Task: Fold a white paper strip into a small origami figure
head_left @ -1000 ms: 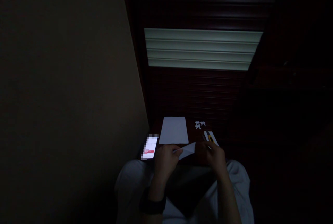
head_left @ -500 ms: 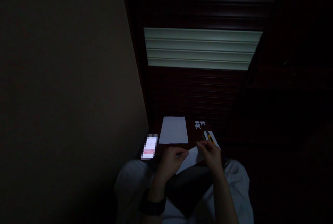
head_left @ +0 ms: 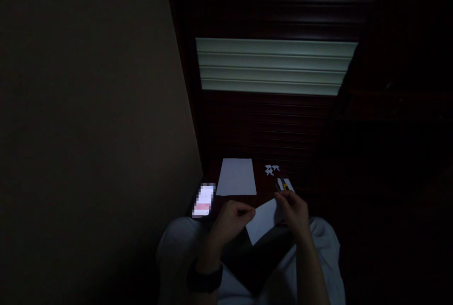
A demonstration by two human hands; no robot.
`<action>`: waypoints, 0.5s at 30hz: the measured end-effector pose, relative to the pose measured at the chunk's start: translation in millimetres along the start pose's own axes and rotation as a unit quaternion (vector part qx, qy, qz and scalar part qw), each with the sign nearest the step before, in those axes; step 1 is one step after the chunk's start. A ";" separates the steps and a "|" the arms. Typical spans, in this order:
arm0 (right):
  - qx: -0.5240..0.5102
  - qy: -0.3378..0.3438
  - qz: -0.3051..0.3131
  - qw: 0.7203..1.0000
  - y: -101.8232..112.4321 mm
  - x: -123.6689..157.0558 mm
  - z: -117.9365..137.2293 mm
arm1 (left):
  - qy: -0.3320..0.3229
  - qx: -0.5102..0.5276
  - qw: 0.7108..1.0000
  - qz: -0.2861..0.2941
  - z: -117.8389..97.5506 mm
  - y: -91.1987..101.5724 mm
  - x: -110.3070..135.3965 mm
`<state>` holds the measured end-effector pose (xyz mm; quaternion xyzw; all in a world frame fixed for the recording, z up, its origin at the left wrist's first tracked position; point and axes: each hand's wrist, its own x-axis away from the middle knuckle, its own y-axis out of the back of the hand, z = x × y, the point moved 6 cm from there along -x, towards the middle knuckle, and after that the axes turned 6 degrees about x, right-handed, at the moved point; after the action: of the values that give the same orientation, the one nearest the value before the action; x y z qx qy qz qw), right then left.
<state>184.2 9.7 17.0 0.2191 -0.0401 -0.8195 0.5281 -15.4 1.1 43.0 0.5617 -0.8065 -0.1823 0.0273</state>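
Observation:
Between my hands, over the lap, is a white sheet of paper (head_left: 264, 223), tilted with one corner pointing down. My right hand (head_left: 294, 208) pinches its upper right part between thumb and fingers. The thumb and fingers of my left hand (head_left: 234, 217) are closed at the sheet's upper left edge. Just beyond my right hand lie a yellow and dark cutter (head_left: 286, 186) and a strip of white paper (head_left: 290, 185), both partly covered by that hand.
A larger white sheet (head_left: 236, 177) lies flat on the dark table. Small jagged white paper cutouts (head_left: 269, 170) are to its right. A lit phone (head_left: 204, 200), blurred out, is at the left edge. A wall (head_left: 106, 106) rises on the left, a slatted panel (head_left: 276, 66) ahead.
My right hand has shifted slightly right and the paper has moved with it, showing more of its surface. It now covers more of the cutter. My left hand has barely moved.

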 end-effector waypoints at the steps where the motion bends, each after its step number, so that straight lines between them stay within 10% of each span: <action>1: 0.002 -0.002 -0.002 1.000 1.4 -0.2 -1.2 | 0.001 0.000 1.000 -0.001 1.5 1.2 0.2; 10: 0.054 0.000 -0.065 0.996 21.0 -2.7 -9.0 | 0.026 -0.022 0.999 -0.024 22.9 26.2 4.1; 15: 0.104 0.011 -0.071 0.992 20.6 -3.9 -7.8 | 0.035 -0.074 0.985 -0.153 20.1 43.3 4.5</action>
<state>206.1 5.4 17.4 0.2841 -0.1037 -0.8438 0.4433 -60.9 15.5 37.6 0.6807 -0.6940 -0.2239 0.0691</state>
